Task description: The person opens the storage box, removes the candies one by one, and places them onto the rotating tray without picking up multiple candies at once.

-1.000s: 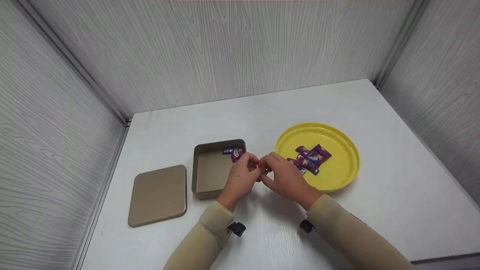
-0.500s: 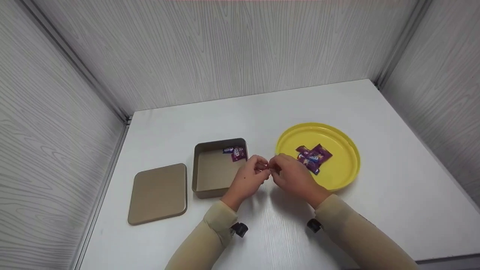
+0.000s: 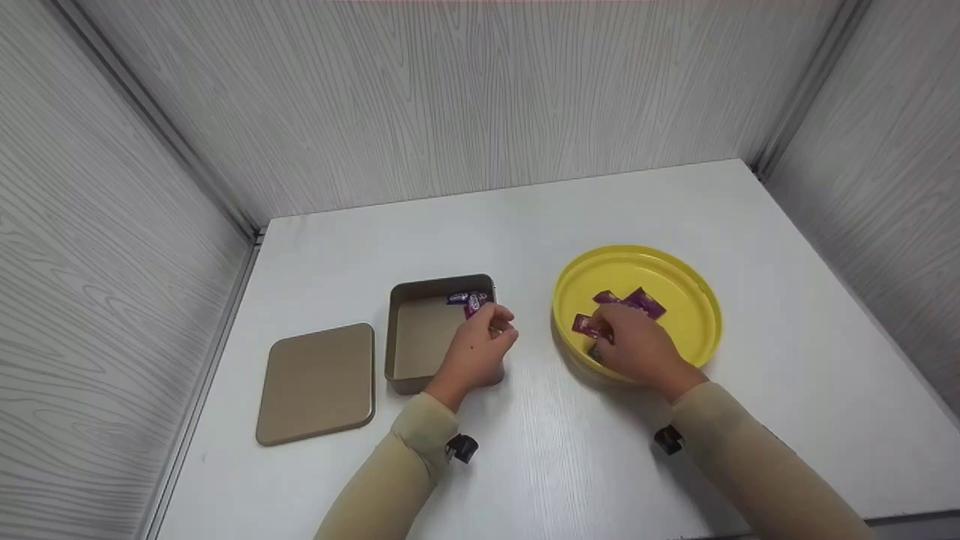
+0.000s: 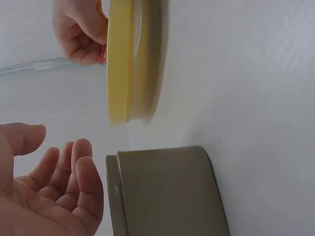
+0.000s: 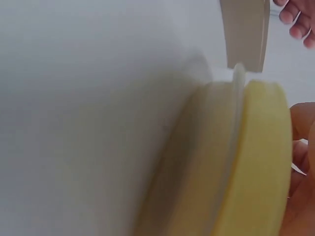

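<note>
My left hand (image 3: 480, 345) hovers at the right wall of the brown square tin (image 3: 427, 341), its fingers loosely bent with nothing between them. A few small wrapped candies, blue and purple (image 3: 476, 302), lie in that tin's far right corner. Over the round yellow tray (image 3: 705, 319), my right hand (image 3: 637, 345) pinches a red-purple wrapped candy (image 3: 584, 325); the red wrapper (image 4: 102, 53) also shows at its fingertips in the left wrist view. Purple candies (image 3: 646, 302) lie in the tray beyond this hand, which partly hides them. The right wrist view shows mainly the tray's outer rim.
A flat brown square lid (image 3: 319, 384) lies on the white table (image 3: 525, 232) to the left of the tin. A strip of tabletop separates the tin from the tray. Grey wood-grain panels (image 3: 450, 97) stand behind and at both sides.
My hands were together between tin and tray, fingering a small red candy. They have parted: the right has moved right over the tray with the candy, the left back to the tin's side.
</note>
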Demonstrator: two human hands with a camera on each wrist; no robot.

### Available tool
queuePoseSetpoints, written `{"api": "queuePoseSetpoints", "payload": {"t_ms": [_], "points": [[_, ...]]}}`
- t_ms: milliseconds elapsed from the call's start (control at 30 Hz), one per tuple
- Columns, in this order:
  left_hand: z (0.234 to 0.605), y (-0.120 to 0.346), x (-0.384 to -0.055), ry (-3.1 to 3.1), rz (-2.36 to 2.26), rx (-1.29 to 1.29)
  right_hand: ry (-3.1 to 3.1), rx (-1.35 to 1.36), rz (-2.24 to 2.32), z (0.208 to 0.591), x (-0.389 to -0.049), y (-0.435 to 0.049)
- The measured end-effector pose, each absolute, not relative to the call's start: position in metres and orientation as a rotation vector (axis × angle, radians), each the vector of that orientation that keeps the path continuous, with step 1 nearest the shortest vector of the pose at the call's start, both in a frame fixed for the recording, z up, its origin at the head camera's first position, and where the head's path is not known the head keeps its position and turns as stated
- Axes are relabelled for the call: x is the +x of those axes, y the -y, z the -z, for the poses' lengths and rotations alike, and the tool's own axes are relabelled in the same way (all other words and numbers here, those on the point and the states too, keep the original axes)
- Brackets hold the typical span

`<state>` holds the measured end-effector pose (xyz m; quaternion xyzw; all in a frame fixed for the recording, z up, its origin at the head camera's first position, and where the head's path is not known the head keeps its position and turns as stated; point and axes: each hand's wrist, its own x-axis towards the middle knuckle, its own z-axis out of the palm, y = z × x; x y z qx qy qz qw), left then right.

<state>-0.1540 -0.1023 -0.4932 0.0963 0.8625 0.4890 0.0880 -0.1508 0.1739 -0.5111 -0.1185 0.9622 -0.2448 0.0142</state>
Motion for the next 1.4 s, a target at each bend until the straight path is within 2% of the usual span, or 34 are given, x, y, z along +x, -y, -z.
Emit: {"api": "queuePoseSetpoints", "payload": {"t_ms": [333, 600, 1033, 1400], "points": [[0.500, 0.120, -0.170, -2.600, -1.433, 0.177, -2.985, -0.352, 0.600, 0.516, -0.153, -0.186], [0.506, 0.131, -0.186, -2.763, -1.151, 0.100, -3.059, -0.359, 0.627, 0.516, -0.151, -0.185], [0.521, 0.126, -0.209, -2.954, -0.544, 0.360, -3.043, -0.376, 0.738, 0.506, -0.148, -0.177], [0.530, 0.124, -0.211, -3.067, -0.385, 0.407, -3.034, -0.361, 0.791, 0.504, -0.149, -0.177]]}}
